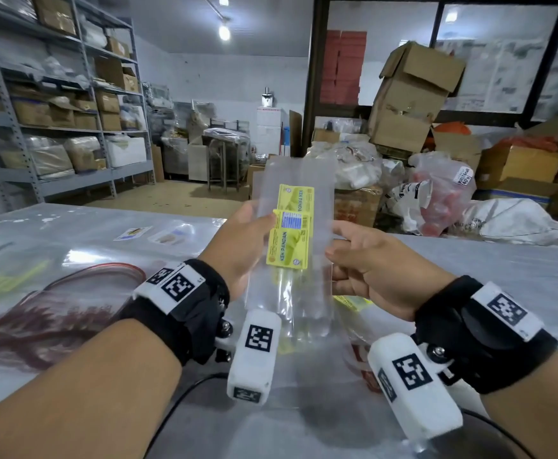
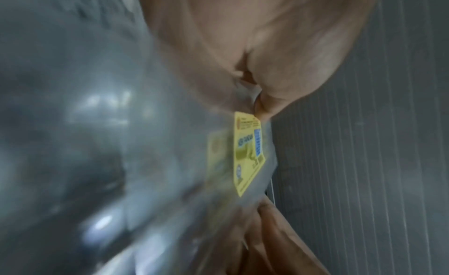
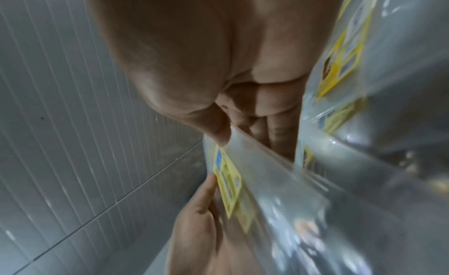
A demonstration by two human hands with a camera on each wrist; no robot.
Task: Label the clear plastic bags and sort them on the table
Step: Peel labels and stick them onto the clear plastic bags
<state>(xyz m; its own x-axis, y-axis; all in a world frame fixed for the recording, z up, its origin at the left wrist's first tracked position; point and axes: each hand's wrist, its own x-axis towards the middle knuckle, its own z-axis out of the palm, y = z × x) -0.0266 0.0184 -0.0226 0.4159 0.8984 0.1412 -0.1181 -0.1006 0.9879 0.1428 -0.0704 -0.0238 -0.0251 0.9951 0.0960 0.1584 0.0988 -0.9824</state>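
Note:
I hold a clear plastic bag (image 1: 317,193) upright above the table (image 1: 519,270), between both hands. Yellow-green labels (image 1: 292,226) reading "KEK PANDAN" show on it, one above another. My left hand (image 1: 248,246) grips the bag's left edge, thumb on the front. My right hand (image 1: 367,260) pinches the right edge. In the left wrist view the label (image 2: 248,154) sits just below my thumb (image 2: 279,98). In the right wrist view the label (image 3: 227,181) lies between both hands, and more labelled bags (image 3: 345,54) lie at the right.
A zip bag with a red seal (image 1: 82,293) lies at the left on the plastic-covered table. Two small labelled packets (image 1: 151,235) sit farther back. Yellow labels (image 1: 354,303) lie under my right hand. Shelves (image 1: 55,104) and stacked cardboard boxes (image 1: 410,97) stand beyond the table.

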